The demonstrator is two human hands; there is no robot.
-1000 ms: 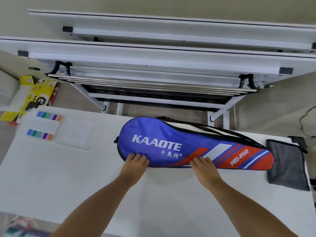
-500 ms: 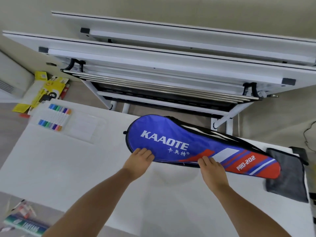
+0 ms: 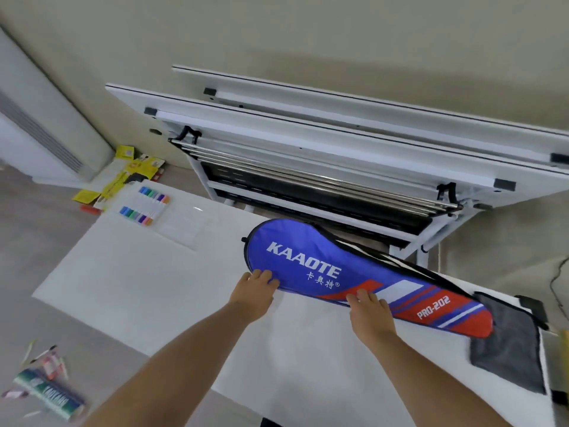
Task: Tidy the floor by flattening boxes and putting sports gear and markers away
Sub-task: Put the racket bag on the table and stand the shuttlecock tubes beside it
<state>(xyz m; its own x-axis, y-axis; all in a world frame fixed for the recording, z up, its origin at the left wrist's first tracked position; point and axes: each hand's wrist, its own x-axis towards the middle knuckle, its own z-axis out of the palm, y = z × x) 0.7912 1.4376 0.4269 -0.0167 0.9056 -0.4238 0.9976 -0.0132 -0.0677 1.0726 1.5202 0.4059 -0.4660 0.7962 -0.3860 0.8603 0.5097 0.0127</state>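
- Hands both grip the near edge of the blue racket bag [image 3: 338,272]: left hand [image 3: 254,292] at its rounded head, right hand [image 3: 371,312] near its middle, fingers curled over the fabric.
- Bag lies slantwise on the white surface [image 3: 154,291], its red end over a grey cloth [image 3: 508,349].
- Markers [image 3: 144,206] sit in a clear case at the far left corner.
- Shuttlecock tube [image 3: 50,396] lies on the floor.
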